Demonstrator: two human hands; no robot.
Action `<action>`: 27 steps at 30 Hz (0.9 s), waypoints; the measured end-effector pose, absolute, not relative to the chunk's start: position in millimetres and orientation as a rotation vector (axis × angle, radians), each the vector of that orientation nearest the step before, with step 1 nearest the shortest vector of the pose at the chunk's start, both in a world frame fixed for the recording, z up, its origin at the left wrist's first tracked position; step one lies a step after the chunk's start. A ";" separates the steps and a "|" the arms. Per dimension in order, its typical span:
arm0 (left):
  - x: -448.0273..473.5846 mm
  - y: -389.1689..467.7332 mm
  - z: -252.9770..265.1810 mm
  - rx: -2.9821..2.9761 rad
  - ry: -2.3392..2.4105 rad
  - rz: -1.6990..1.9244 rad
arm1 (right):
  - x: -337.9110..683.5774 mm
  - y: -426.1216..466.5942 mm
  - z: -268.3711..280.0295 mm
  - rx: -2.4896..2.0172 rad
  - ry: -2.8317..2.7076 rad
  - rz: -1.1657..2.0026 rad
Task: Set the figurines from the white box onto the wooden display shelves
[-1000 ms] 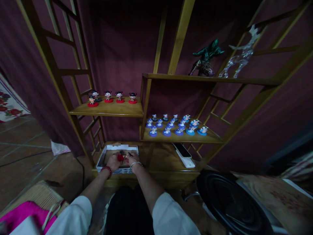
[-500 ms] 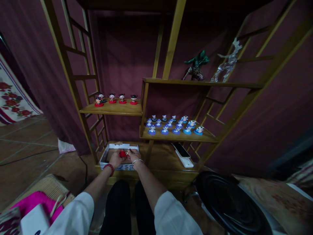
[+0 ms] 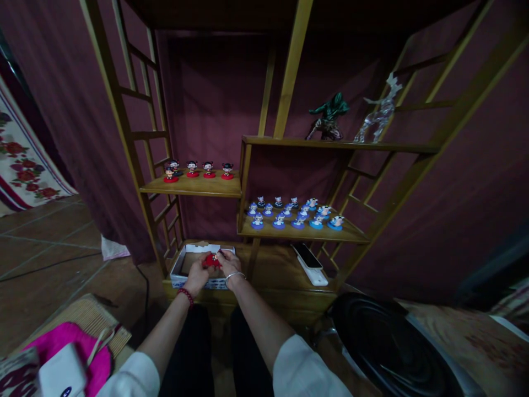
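Above the white cardboard box, my left hand and my right hand come together around a small red figurine. The fingers of my left hand grip its red part from the left. From the right, my right hand pinches it, covering much of its dark upper end. A similar black-haired figurine on a red base stands on the left shelf, with several others in a row beside it.
Several small purple and blue figurines stand on the middle right shelf. Higher up are a green-and-brown statue and a clear deer-like ornament. A phone lies on the bottom shelf. A black round stool stands at the right.
My hands have turned the red figurine slightly, and its red part shows wider between them. The whole view has shifted a little; the figurines on the shelves stay in place.
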State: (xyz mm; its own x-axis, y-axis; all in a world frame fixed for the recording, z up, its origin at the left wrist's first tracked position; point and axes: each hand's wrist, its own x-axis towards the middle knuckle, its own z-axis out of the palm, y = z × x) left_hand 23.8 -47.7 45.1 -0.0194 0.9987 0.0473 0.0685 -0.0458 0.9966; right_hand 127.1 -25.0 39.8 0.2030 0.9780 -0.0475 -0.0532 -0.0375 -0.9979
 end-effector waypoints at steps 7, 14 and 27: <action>21.7 -61.7 51.4 1.133 1.023 1.349 | 127.8 -38.6 66.6 -1.225 -0.983 1.207; 18.4 -70.2 59.0 1.041 0.958 1.438 | 122.8 -40.2 77.1 -1.230 -1.043 1.202; 2.0 -75.5 62.6 0.976 0.948 1.451 | 110.3 -34.0 71.5 -1.070 -1.246 1.135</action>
State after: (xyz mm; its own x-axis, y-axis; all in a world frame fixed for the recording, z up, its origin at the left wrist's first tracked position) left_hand 2.0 -75.5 62.6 -0.0672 0.9954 0.0681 -0.3377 -0.0869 0.9372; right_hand 110.3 -34.0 71.5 -0.0071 0.9904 0.1383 -0.0448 0.1378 -0.9894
